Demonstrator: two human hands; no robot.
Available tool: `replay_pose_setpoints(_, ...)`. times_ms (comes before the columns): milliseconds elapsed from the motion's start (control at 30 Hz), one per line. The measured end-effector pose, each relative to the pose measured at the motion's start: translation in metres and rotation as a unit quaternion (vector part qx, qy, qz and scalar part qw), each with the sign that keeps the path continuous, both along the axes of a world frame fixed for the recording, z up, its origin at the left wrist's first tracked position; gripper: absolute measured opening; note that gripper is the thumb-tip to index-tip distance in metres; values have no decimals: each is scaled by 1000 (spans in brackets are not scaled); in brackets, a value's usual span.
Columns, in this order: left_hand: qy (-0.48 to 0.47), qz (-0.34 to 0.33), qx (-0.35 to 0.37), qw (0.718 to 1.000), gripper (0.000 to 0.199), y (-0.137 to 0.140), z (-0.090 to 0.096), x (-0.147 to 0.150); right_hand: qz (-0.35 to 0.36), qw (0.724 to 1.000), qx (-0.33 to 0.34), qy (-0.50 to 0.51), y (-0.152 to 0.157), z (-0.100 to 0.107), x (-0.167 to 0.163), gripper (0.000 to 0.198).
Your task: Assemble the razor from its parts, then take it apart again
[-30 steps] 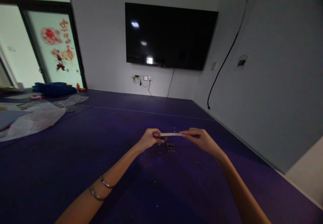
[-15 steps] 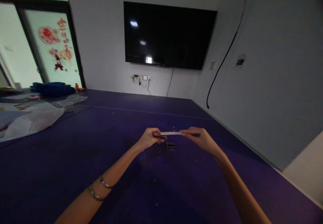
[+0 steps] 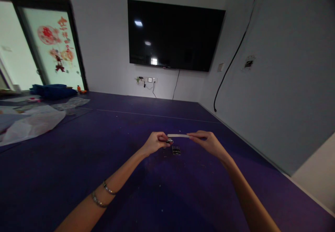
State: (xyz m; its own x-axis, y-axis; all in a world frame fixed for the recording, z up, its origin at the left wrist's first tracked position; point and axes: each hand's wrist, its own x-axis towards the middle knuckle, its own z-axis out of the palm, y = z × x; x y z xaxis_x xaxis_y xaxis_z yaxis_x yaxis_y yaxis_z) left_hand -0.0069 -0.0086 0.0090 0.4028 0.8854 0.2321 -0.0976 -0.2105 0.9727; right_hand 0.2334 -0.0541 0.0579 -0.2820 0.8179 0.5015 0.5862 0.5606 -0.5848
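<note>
My right hand (image 3: 205,139) pinches one end of a thin, flat white strip (image 3: 178,135) between thumb and fingers. The strip stretches left, and its far end lies close to the fingertips of my left hand (image 3: 156,143); whether they touch, I cannot tell. Held between the thumb and fingers of my left hand is a small, shiny metallic piece (image 3: 170,140), too small to name exactly. Below the strip, a small dark, boxy piece (image 3: 176,150) with lighter edges rests on the purple surface (image 3: 146,197). Two bracelets (image 3: 99,200) circle my left forearm.
Clear plastic sheeting (image 3: 34,127) and a dark blue cloth bundle (image 3: 53,91) lie at the far left, near a small orange object (image 3: 79,88). A television (image 3: 176,36) hangs on the wall ahead. A black cable (image 3: 231,62) dangles along the right wall.
The white strip has risen slightly, its left end now a little above the metallic piece. That piece has turned a little and shows a brighter face. Both hands stay almost in place.
</note>
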Motion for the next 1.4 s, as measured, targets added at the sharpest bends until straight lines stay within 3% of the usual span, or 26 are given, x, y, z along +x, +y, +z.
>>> replay_pose_setpoints(433, 20, -9, 14, 1000, 20, -2, 0, -1, 46, 998, -33, -3, 2, -3, 5, 29)
replay_pose_setpoints(567, 5, -12, 19, 1000, 22, -2, 0, -1, 17, 999, -25, 9, 2, -3, 8, 30)
replay_pose_setpoints(1000, 17, -38, 14, 999, 19, -3, -1, 0, 47, 998, -42, 11, 2, -3, 7, 28)
replay_pose_setpoints(1167, 18, -35, 17, 999, 19, -4, 1, 0, 8, 1000, -25, 17, -1, -1, 5, 27)
replay_pose_setpoints(1300, 32, -26, 15, 999, 19, -5, 4, 0, 51, 998, -38, -10, -5, 3, 3, 27)
replay_pose_setpoints(1400, 30, -21, 14, 999, 19, -7, 7, 1, 21, 999, -17, -19, -7, 5, 3, 27)
